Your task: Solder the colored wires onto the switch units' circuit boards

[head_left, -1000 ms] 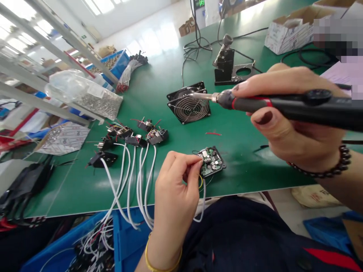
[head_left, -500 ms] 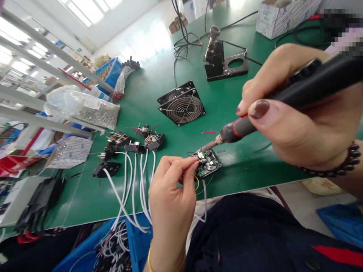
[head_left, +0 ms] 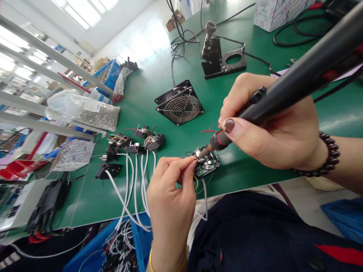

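My right hand [head_left: 272, 128] is wrapped round a black soldering iron [head_left: 300, 71] that slants down to the left. Its tip lies over a small green circuit board in a black housing [head_left: 208, 165], near the table's front edge. At the board's left side, the thumb and forefinger of my left hand [head_left: 172, 189] are pinched together; a thin wire shows there, but what the fingertips hold is too small to name. A yellow wire and a white cable [head_left: 205, 196] come out below the board.
Black modules [head_left: 134, 147] with white cables lie left of my left hand. Behind the board stand a fan [head_left: 181, 105] and an iron stand [head_left: 224, 62]. A blue bin [head_left: 140, 241] sits below the table edge; a bag of metal parts [head_left: 99, 115] lies left.
My right hand and the iron have moved left and closer to the board, with the iron now held more steeply. My left hand has barely moved.
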The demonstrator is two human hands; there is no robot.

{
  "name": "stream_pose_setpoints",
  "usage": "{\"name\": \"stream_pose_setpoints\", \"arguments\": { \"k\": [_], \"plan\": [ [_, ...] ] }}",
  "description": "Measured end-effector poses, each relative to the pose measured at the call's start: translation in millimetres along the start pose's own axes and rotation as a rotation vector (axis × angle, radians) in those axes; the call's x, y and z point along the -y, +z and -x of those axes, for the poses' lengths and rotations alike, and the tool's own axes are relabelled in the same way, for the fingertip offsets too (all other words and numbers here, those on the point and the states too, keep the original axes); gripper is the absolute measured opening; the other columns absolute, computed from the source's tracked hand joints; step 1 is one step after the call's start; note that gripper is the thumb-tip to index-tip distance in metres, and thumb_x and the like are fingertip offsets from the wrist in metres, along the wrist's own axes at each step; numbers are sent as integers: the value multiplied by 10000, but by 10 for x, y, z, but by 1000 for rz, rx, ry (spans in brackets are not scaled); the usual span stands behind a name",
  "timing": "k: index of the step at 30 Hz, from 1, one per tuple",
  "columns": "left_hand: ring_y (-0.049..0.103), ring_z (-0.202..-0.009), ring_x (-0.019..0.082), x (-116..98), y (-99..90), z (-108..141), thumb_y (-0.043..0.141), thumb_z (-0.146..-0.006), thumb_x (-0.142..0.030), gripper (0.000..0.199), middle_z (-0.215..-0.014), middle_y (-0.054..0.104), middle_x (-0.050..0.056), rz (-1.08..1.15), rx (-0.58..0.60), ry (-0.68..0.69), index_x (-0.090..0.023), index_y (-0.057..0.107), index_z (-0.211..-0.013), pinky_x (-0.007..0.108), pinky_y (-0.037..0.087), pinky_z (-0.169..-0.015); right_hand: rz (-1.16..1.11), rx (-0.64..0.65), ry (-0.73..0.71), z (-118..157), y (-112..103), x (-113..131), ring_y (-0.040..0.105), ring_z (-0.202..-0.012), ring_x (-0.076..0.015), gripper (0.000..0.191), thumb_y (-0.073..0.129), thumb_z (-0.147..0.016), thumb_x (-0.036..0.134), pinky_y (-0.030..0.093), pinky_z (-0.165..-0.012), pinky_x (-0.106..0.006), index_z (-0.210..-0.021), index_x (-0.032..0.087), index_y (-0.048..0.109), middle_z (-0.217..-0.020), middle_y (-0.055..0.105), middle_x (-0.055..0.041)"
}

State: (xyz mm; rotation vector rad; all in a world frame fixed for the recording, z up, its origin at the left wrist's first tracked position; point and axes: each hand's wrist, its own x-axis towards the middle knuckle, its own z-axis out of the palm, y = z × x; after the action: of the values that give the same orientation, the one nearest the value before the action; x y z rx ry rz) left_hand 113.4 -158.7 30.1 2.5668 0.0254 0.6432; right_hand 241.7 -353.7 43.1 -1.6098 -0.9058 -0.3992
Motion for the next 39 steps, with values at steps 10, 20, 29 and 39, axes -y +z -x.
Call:
{"name": "stream_pose_setpoints", "arguments": {
  "k": [10,20,29,39],
  "plan": [
    [685,-773,131,7,9,-6,738,-1035,-74,181,-922,751,4,-10,-3,28,-218,846,-1045,233,574,-687,-34,27,19,-5,14,15,604,-650,-122,254,618,-1028,219,464,-585,-291,-777,246,591,-801,652,40],
    [675,-758,145,-14,-5,6,740,-1045,-115,165,-917,753,9,-10,-1,-8,-241,847,-1044,252,576,-666,28,8,14,3,12,5,637,-637,-128,269,630,-1065,266,515,-559,-304,-797,239,620,-780,666,25],
    [657,-752,131,-2,9,-9,732,-1048,-90,170,-900,739,-4,-14,-6,16,-227,831,-1031,244,554,-670,14,28,25,-4,3,32,628,-635,-146,277,637,-1053,278,497,-549,-323,-779,253,604,-780,656,14],
    [663,-768,122,-14,17,6,752,-1050,-105,138,-910,736,-9,-5,-10,5,-214,834,-1029,238,544,-686,-81,-184,4,-81,-48,74,663,-621,-132,409,649,-1152,442,565,-584,-287,-791,252,625,-727,664,30]
  ]
}}
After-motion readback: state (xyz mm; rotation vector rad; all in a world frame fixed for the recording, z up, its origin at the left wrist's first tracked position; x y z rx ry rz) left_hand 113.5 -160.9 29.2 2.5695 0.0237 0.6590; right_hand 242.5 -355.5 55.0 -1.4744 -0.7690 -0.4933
